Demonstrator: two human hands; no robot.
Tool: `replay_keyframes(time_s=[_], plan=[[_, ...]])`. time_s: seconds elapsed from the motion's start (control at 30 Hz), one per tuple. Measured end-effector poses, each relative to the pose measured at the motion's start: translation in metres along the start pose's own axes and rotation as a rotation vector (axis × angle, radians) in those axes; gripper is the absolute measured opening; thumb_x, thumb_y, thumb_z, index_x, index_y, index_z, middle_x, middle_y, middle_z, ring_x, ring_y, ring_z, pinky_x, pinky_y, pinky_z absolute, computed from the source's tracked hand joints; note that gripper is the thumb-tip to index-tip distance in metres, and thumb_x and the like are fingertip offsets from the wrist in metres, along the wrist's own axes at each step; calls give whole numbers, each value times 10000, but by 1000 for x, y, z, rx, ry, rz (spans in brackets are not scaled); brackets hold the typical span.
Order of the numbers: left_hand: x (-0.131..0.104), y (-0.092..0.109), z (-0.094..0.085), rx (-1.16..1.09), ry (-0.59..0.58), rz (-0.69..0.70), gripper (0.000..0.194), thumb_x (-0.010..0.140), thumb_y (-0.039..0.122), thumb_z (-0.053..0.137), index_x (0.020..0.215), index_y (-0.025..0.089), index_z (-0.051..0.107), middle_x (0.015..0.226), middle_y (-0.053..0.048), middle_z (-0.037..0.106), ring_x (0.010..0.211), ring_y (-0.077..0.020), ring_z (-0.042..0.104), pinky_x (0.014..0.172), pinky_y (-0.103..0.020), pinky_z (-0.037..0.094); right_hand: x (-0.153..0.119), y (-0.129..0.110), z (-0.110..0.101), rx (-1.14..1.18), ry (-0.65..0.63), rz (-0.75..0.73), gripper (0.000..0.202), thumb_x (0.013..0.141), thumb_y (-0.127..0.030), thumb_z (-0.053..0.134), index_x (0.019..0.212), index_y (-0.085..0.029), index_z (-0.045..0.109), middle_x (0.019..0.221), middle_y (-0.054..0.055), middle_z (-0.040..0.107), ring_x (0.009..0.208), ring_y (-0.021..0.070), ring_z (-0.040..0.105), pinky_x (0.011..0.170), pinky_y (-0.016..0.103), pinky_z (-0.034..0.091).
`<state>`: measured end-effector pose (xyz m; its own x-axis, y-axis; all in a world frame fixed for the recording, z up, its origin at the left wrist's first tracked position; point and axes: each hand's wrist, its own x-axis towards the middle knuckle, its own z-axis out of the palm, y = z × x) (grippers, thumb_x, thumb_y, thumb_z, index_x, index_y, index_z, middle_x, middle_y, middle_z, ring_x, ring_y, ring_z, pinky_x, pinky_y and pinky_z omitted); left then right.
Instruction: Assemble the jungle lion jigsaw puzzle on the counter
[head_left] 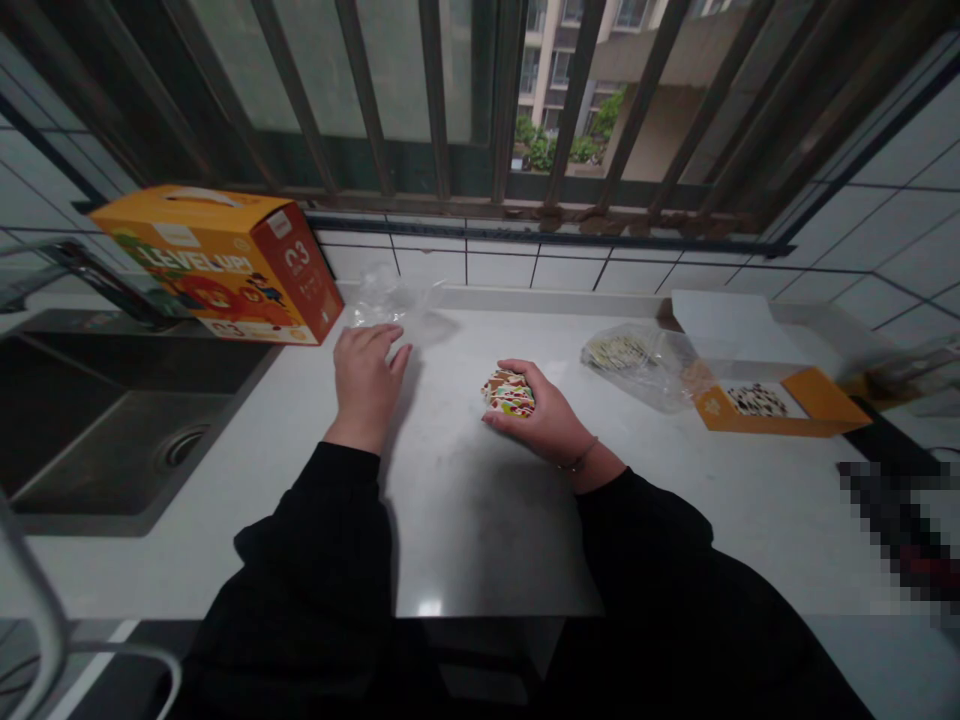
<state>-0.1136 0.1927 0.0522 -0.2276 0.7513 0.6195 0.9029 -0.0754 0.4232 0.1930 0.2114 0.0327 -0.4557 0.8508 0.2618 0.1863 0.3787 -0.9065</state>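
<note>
My right hand [546, 415] curves its thumb and fingers round a small bunch of colourful puzzle pieces [508, 392] in the middle of the white counter [465, 530]. Red, brown, green and white show on them; their exact shapes are too small to make out. My left hand [369, 385] holds nothing, its thumb apart from the fingers. Just beyond its fingertips lies a crumpled clear plastic bag [382, 295]. A second clear bag [630, 355] with pale greenish pieces in it lies to the right of my right hand.
An orange carton [225, 265] marked "LEVEL UP!" stands at the back left, beside the dark sink [82, 450] and its tap [112, 290]. At the right sits an open orange box [810, 405] with dark-and-white pieces [757, 400] inside. A barred window [435, 100] rises behind.
</note>
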Motion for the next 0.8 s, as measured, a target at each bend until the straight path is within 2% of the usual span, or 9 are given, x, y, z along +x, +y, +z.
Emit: replay_keyframes(time_s=[0.17, 0.23, 0.3, 0.4, 0.5, 0.57, 0.7, 0.73, 0.8], plan=[[-2, 13, -4, 13, 52, -44, 344, 976, 323, 755, 1311, 255, 719, 1281, -152, 768, 1295, -409, 612, 1211, -613, 410, -2, -5, 0, 71, -16, 12, 837, 766, -574, 981, 1456, -270, 619, 1385, 125, 731, 1167, 311, 776, 1074, 528, 635], [-3, 11, 0, 37, -6, -67, 184, 969, 312, 740, 1139, 241, 757, 1200, -155, 764, 1232, -410, 631, 1152, -603, 445, -3, -5, 1, 54, -37, 0, 842, 768, -584, 980, 1463, -268, 624, 1416, 133, 719, 1183, 316, 772, 1078, 533, 635], [-3, 7, 6, -2, -65, -92, 75, 955, 305, 739, 918, 241, 748, 1046, -129, 765, 1071, -360, 670, 1048, -537, 499, -3, -4, 1, 40, -57, -11, 838, 771, -586, 982, 1462, -266, 632, 1423, 138, 719, 1207, 324, 764, 1085, 540, 632], [-4, 10, 14, -190, -108, -170, 232, 894, 375, 832, 751, 251, 698, 791, -53, 720, 778, -253, 633, 805, -410, 505, -2, -4, 2, 51, -76, -21, 824, 769, -577, 991, 1453, -274, 646, 1406, 131, 728, 1211, 324, 764, 1095, 544, 630], [-9, 23, 17, -348, -184, -212, 373, 803, 464, 925, 671, 253, 647, 623, 3, 634, 617, -193, 533, 639, -349, 399, -2, -7, 1, 107, -120, -24, 815, 757, -548, 1008, 1446, -278, 667, 1406, 117, 732, 1213, 315, 763, 1115, 544, 624], [-13, 33, 18, -410, -281, -183, 359, 775, 431, 925, 654, 247, 641, 599, 12, 615, 594, -176, 509, 607, -329, 361, -2, -9, -1, 203, -241, 3, 798, 769, -527, 1006, 1456, -282, 684, 1389, 102, 745, 1198, 300, 768, 1086, 521, 644], [-20, 47, 16, -508, -478, -35, 88, 802, 308, 797, 760, 248, 748, 696, -13, 696, 664, -187, 581, 630, -314, 398, -5, -10, -4, 465, -612, 99, 896, 827, -487, 971, 1625, -315, 601, 1379, 86, 761, 1107, 258, 789, 921, 425, 703], [-21, 49, 16, -525, -498, 1, 52, 823, 304, 764, 802, 256, 773, 736, -24, 720, 689, -194, 601, 641, -317, 415, -5, -9, -4, 503, -647, 118, 951, 829, -473, 970, 1671, -325, 554, 1394, 87, 757, 1092, 251, 792, 891, 406, 708], [-22, 51, 15, -543, -500, 36, 104, 872, 322, 716, 880, 267, 804, 788, -41, 744, 712, -201, 621, 649, -324, 437, -4, -5, -5, 546, -612, 143, 1029, 819, -458, 979, 1716, -325, 494, 1411, 95, 752, 1088, 250, 793, 876, 392, 708]])
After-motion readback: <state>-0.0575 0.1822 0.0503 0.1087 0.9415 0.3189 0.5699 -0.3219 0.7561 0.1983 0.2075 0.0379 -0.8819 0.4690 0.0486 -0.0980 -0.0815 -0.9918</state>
